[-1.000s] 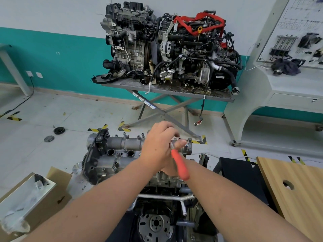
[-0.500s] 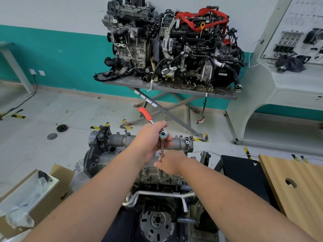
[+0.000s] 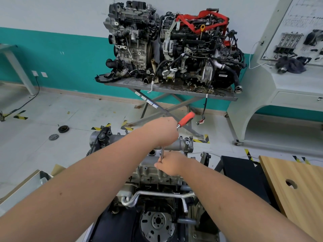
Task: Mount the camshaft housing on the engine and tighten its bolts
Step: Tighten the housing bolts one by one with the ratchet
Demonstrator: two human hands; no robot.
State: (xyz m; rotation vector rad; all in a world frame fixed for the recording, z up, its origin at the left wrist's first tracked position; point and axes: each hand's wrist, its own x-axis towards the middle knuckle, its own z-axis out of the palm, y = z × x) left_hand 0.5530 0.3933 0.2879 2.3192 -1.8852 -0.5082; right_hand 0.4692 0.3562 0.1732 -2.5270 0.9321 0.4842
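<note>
The camshaft housing [image 3: 176, 145] sits on top of the engine [image 3: 153, 173], directly under both hands. The right hand [image 3: 172, 165] pinches the extension bar [image 3: 162, 153] low down, just above the bolt (itself hidden beneath the fingers). The left hand [image 3: 163, 131], above it, is wrapped around the head of the ratchet [image 3: 185, 119], whose red grip juts up and away past the knuckles. To tighten well, keep the bar upright and the socket seated, and swing in short, even strokes.
</note>
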